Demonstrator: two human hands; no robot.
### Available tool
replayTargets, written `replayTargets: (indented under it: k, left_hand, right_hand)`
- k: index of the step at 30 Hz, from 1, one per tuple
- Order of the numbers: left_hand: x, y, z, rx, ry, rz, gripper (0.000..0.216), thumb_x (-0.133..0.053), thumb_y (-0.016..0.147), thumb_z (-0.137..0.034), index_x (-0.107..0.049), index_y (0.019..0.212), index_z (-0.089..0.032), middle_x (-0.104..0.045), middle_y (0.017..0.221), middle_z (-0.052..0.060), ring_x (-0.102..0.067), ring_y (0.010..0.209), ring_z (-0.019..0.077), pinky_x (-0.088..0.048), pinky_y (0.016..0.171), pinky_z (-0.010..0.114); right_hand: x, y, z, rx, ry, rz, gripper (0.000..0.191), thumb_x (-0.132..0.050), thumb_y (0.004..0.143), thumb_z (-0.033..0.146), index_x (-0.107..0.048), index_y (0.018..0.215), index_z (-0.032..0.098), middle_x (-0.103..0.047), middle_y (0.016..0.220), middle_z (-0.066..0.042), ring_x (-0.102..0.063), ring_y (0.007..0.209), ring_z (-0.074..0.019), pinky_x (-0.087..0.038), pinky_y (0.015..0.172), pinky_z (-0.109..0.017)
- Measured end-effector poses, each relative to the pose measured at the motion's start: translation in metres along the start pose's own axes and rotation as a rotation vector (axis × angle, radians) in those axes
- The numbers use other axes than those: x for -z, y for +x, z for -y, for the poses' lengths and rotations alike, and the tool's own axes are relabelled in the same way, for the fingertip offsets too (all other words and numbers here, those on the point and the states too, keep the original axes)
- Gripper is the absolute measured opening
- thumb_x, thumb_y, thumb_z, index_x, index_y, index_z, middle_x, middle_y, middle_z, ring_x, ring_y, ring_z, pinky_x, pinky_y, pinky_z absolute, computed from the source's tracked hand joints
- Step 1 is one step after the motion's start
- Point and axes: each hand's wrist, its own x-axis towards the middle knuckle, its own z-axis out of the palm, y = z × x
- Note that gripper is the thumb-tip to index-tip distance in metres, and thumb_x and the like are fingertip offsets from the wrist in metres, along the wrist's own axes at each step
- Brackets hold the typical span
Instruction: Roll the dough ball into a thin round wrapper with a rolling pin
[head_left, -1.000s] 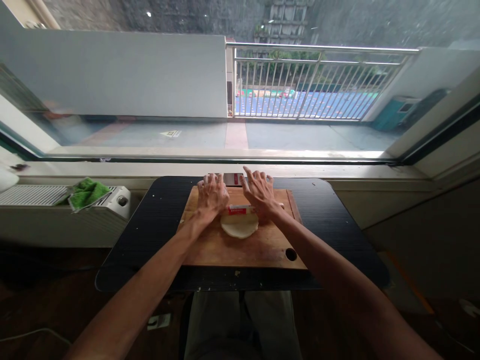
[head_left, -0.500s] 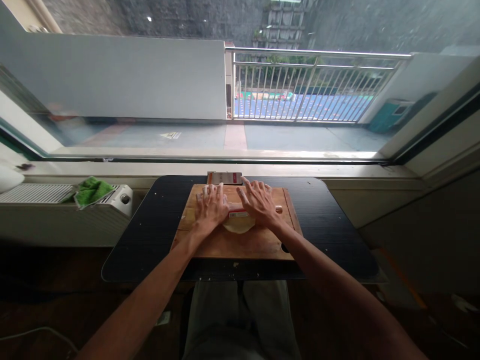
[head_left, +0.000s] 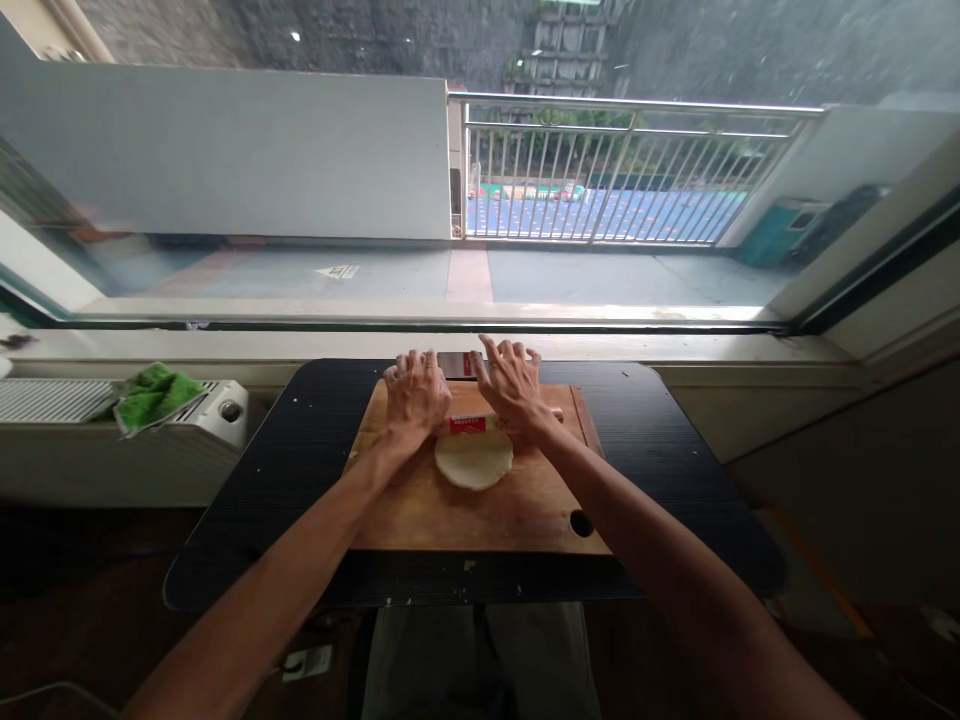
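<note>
Head view, near to far. Nearest the camera are the person's pale-trousered lap and two bare forearms that reach forward over the near edge of a black surface. A wooden cutting board lies on the middle of the surface, with a round hole in its near right corner. A flat, pale dough disc rests on the board, slightly beyond its centre. A rolling pin with a red label lies crosswise on the far edge of the disc and touches it. The left grip presses down on the left part of the pin with the palm flat and the fingers extended forward, not curled around it. The right grip lies on the right part in the same way, open, with spread fingers pointing away from the person. Only the labelled middle of the pin and its right tip show between and beside the two grips. Just beyond the fingertips, at the far edge of the surface, lies a small flat object with a red mark, partly hidden. Far left, a green cloth lies on a white radiator. Beyond the window sill are a balcony floor and a metal railing.
</note>
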Motion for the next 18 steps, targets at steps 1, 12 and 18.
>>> replayTargets:
  k: [1,12,18]
  left_hand:
    - [-0.001,0.004,0.000,-0.003,0.009,-0.020,0.055,-0.036,0.108,-0.022,-0.062,0.155,-0.009,-0.067,0.151,0.028,-0.064,0.141,0.0430,-0.052,0.115,0.057]
    - [0.000,-0.010,-0.002,0.067,0.015,0.124,0.058,-0.033,0.113,-0.027,-0.056,0.163,-0.009,-0.063,0.161,0.026,-0.061,0.148,0.0415,-0.055,0.118,0.058]
    - [0.009,-0.067,-0.013,0.084,0.010,0.142,0.060,-0.040,0.112,-0.030,-0.055,0.167,-0.011,-0.056,0.169,0.025,-0.047,0.163,0.0433,-0.042,0.131,0.064]
  right_hand:
    - [-0.001,0.004,0.000,-0.010,-0.001,0.000,0.063,-0.026,0.118,0.055,-0.047,0.170,0.026,-0.070,0.142,-0.016,-0.059,0.128,-0.0363,-0.036,0.119,-0.060]
    - [0.006,-0.017,0.006,0.033,-0.027,-0.059,0.057,-0.031,0.119,0.048,-0.053,0.165,0.022,-0.070,0.141,-0.016,-0.057,0.129,-0.0340,-0.034,0.120,-0.055]
    - [0.007,-0.056,0.000,0.126,-0.012,-0.046,0.055,-0.030,0.121,0.052,-0.063,0.153,0.023,-0.071,0.135,-0.014,-0.058,0.124,-0.0324,-0.036,0.118,-0.052]
